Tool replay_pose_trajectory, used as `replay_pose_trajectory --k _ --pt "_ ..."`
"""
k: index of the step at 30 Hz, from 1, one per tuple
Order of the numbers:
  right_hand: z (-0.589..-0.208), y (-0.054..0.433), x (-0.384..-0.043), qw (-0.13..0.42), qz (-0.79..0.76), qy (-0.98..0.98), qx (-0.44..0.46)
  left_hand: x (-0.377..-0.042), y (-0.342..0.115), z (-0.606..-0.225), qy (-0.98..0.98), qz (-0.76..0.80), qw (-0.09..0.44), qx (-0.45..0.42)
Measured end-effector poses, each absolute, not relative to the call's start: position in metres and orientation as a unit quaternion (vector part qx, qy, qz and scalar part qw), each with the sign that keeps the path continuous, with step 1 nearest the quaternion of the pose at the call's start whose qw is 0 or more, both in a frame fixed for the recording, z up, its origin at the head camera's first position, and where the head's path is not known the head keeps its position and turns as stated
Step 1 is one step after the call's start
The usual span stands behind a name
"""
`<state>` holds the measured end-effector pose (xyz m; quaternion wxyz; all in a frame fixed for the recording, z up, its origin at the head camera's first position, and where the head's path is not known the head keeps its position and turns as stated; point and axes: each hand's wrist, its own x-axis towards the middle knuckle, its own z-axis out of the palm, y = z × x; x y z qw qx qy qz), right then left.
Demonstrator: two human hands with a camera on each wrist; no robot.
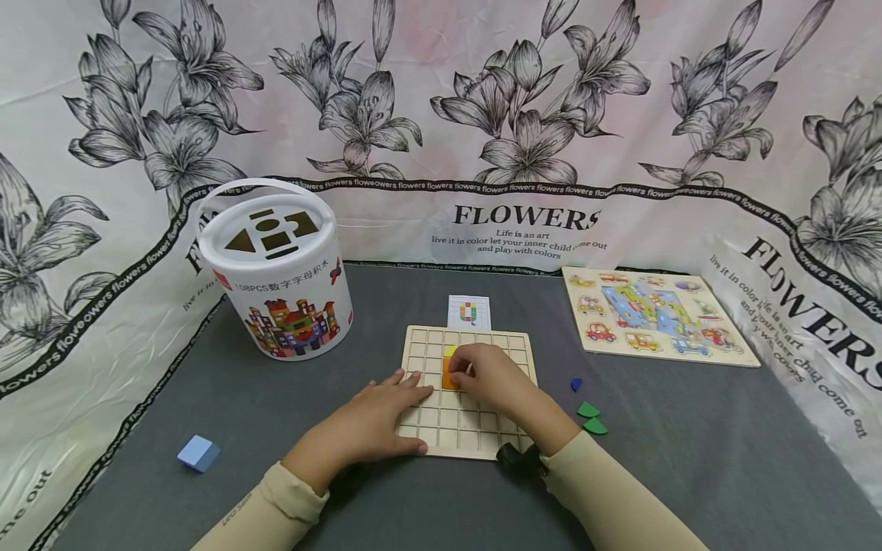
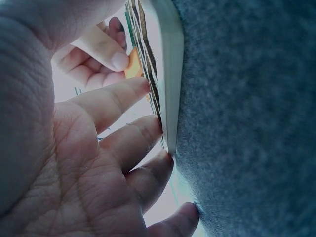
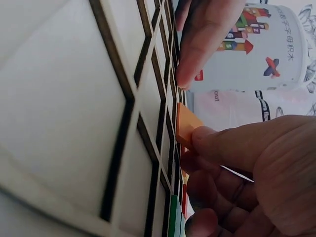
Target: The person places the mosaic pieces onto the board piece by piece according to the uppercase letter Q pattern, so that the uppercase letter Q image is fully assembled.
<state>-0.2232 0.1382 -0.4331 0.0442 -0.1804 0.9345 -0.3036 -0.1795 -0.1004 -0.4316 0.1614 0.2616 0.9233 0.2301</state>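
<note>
A wooden grid board [image 1: 448, 438] lies flat on the grey cloth. My right hand [image 1: 492, 375] is over its middle, pinching an orange tile [image 3: 186, 123] between thumb and fingers, low against the grid. A yellow tile [image 1: 450, 350] shows just beyond the orange one. In the right wrist view, a green tile [image 3: 173, 217] sits on the board; the right hand hides part of the group. My left hand [image 1: 375, 421] rests at the board's left edge with fingers extended, fingertips touching the board's rim [image 2: 171, 74].
A small pattern card [image 1: 469, 312] lies behind the board. Two green pieces [image 1: 595, 425] and a blue piece [image 1: 576, 384] are to the right. A vehicle puzzle board [image 1: 648, 344] stands back right, a white block bucket [image 1: 279, 283] back left, a blue block [image 1: 199, 453] front left.
</note>
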Motion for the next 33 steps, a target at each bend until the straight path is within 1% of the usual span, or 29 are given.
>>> replay_pose_trajectory --k 7,10,14,18,23,28,33 --pt "-0.435 0.141 -0.224 0.033 -0.285 0.938 -0.195 -0.18 -0.098 -0.432 0.923 0.228 0.159 0.266" --pt "-0.434 0.142 -0.223 0.018 -0.272 0.94 -0.206 -0.18 -0.097 -0.431 0.923 0.228 0.16 0.266" --pt "-0.425 0.15 -0.219 -0.007 -0.277 0.941 -0.195 -0.179 -0.097 -0.43 0.923 0.228 0.164 0.262" --pt "-0.416 0.172 -0.213 -0.033 -0.282 0.941 -0.184 -0.178 -0.097 -0.428 0.923 0.23 0.167 0.26" --pt "-0.413 0.22 -0.204 -0.057 -0.268 0.948 -0.163 -0.178 -0.097 -0.427 0.923 0.231 0.173 0.255" --pt "-0.417 0.278 -0.186 -0.034 -0.257 0.958 -0.123 -0.179 -0.098 -0.429 0.924 0.228 0.174 0.254" --pt "-0.429 0.314 -0.166 0.026 -0.27 0.957 -0.099 -0.181 -0.098 -0.431 0.924 0.225 0.175 0.254"
